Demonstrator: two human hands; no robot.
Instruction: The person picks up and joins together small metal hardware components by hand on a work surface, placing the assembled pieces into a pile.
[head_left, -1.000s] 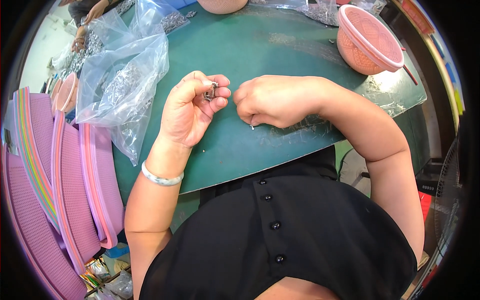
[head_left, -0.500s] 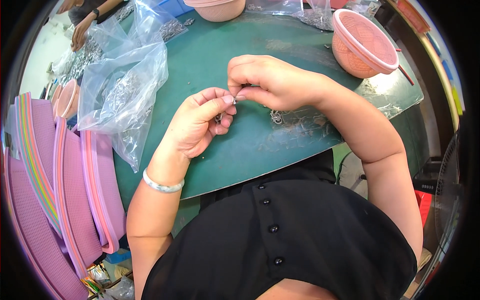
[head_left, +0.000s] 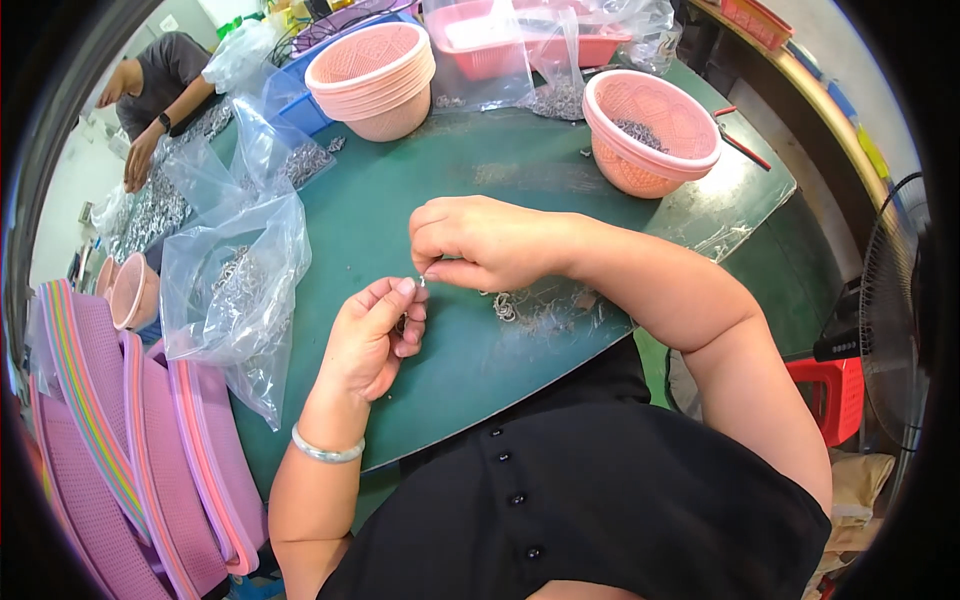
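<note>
My left hand (head_left: 368, 335) is closed over the green table, its thumb and forefinger pinching a tiny silvery metal piece (head_left: 422, 282). More small metal bits seem tucked under its curled fingers, mostly hidden. Close beside it, my right hand (head_left: 490, 240) comes in from the right with thumb and fingertips pinched at the same metal piece. The two sets of fingertips almost touch. Just below my right hand lies a small heap of pale metal rings or hooks (head_left: 506, 308) on the tabletop. The exact kind of the pinched piece is too small to make out.
Clear plastic bags (head_left: 240, 290) of metal parts lie at left, beside purple baskets (head_left: 180, 470). Stacked pink bowls (head_left: 370, 85) stand at the back; another pink bowl (head_left: 650, 165) holds metal bits at right. A co-worker (head_left: 170, 85) is far left; a fan (head_left: 890, 310) stands right.
The view has tilted up, showing more of the table's far side and the co-worker. Both hands keep their pinch on the small metal piece, with little visible change in their pose.
</note>
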